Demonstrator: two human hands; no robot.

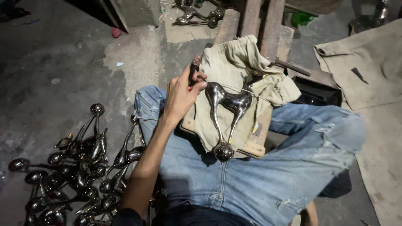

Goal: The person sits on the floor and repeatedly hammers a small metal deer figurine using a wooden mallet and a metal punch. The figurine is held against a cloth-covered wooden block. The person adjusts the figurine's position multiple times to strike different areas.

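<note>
Down on the floor at the left there's a heap of shiny metal figurines [79, 171], all long necks and round bases. The left hand [181, 94] is curled tight around a small dark-handled tool [193, 70], tip near a polished metal figurine [228, 111] lying on a beige cloth [243, 67] over a wooden block [255, 146] across the jeans [293, 167]. Right hand isn't visible.

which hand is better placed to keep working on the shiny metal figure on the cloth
Left. The left hand already grips a small tool right beside the metal figure on the cloth. The right hand is not in view.
</note>
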